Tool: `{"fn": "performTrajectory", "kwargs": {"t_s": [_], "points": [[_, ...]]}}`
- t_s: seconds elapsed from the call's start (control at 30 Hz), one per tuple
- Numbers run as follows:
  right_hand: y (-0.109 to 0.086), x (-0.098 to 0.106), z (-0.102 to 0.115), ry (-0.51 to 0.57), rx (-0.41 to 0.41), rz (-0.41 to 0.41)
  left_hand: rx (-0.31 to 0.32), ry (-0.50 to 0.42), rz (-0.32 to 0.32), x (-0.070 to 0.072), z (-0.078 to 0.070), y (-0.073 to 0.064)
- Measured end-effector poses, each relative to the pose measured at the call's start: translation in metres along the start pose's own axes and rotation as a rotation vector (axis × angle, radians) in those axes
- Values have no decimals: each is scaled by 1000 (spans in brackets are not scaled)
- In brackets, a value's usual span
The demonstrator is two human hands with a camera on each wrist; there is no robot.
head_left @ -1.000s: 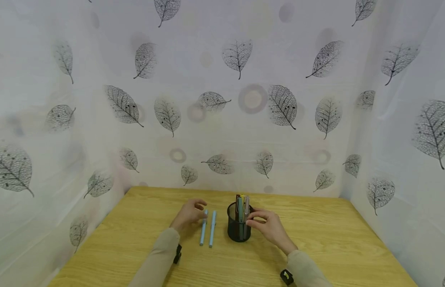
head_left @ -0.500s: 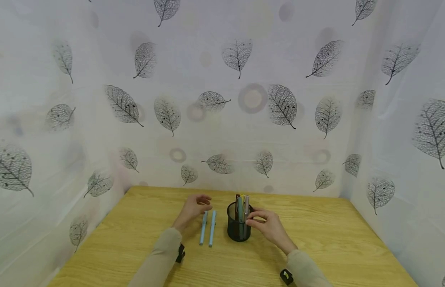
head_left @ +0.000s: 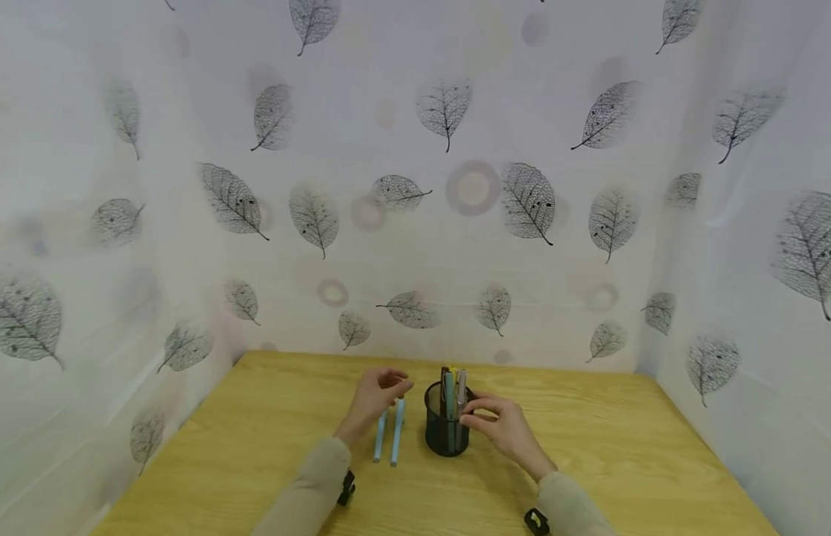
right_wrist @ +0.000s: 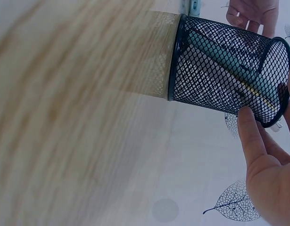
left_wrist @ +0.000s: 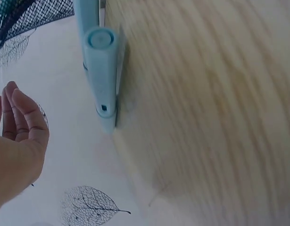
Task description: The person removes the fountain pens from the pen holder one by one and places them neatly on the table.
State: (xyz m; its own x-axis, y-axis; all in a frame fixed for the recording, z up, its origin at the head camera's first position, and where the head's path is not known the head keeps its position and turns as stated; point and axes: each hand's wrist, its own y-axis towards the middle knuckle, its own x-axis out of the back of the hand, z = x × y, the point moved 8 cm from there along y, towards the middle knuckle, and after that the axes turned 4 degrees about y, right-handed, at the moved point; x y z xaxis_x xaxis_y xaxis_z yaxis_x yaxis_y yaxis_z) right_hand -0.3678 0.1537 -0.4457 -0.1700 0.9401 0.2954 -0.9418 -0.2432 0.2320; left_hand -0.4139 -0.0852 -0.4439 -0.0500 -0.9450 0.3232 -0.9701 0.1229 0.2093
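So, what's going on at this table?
A person's right hand holds a black mesh pen holder that stands upright on the wood-grain table, with several pens standing in it. The left hand is raised near the far ends of two light-blue pens lying side by side, left of the pen holder. It holds nothing that I can see.

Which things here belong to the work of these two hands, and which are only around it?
Seemingly part of the work:
black mesh cup, held at its side by the right hand
pens standing in that cup
two light blue pens on the table, near the left hand

Only around it:
leaf-print sheet
black wrist devices
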Motion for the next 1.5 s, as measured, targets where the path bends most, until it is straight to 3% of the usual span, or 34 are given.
{"fn": "performTrajectory", "kwargs": {"t_s": [0.37, 0.67, 0.9, 1.07, 1.5], "points": [[-2, -1, 8, 7, -9, -17, -102, -63, -48, -19, -32, -10], [1, 0, 3, -25, 16, -11, -172, 2, -134, -29, -45, -10], [-1, 0, 4, -26, 3, -18, -175, -19, -120, -34, -48, -12], [-1, -1, 5, -27, 1, -14, -210, -10, -95, -39, -53, -13], [-2, 0, 11, -23, -7, -18, -218, 115, -69, -51, -54, -11]]}}
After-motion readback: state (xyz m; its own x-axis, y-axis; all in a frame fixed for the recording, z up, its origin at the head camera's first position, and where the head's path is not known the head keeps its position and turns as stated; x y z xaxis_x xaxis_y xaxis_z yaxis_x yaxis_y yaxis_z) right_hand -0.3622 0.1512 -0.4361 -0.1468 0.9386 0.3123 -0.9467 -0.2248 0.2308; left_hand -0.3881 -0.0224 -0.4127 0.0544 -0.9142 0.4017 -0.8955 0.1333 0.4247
